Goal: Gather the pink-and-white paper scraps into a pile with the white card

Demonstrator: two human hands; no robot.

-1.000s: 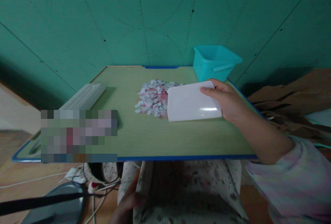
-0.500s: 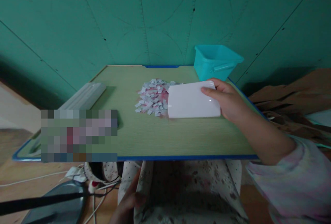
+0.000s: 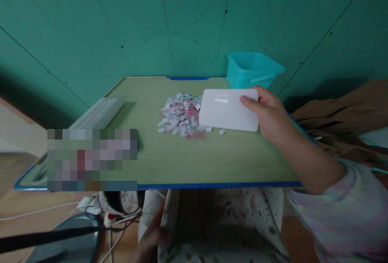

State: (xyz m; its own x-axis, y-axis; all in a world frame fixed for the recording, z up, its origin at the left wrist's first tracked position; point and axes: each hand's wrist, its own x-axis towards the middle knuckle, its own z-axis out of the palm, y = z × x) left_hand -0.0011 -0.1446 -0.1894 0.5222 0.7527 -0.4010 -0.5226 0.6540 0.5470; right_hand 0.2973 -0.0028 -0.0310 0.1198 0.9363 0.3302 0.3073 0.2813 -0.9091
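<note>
The right hand (image 3: 271, 117) grips a white card (image 3: 228, 110) at its right edge, thumb on the upper face and the other fingers (image 3: 266, 95) curled around the far corner. The card is held just right of the pile of paper scraps (image 3: 180, 113), its left edge at the pile's margin; whether its lower edge meets the desk (image 3: 188, 158) cannot be told. A few loose scraps lie below the card. A teal bin (image 3: 253, 71) stands behind the card at the desk's far right corner. A white ridged object (image 3: 98, 113) lies well left of the pile. The left hand (image 3: 150, 240) rests on patterned fabric (image 3: 218, 226) below the desk's near edge, fingers loosely bent, holding nothing visible.
</note>
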